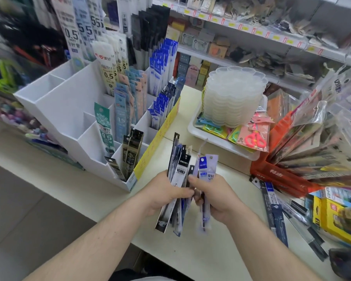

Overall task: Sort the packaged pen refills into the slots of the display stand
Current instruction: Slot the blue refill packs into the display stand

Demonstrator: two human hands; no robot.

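Observation:
My left hand (166,193) grips a fanned bundle of packaged pen refills (179,171), black, white and blue, held upright over the counter. My right hand (215,199) pinches a single blue-and-white refill pack (207,173) beside that bundle, thumb touching the bundle's edge. The white tiered display stand (69,110) sits to the left on the counter. Its slots hold blue packs at the right, pale blue and green packs in the middle, black packs at the front. Several slots on its left side are bare.
A white tray (217,138) with stacked clear plastic lids and scissors packs stands behind my hands. An orange box (280,175) of fanned packets sits at the right. More refill packs (276,211) lie on the counter beside a yellow box (336,218). Shelves run behind.

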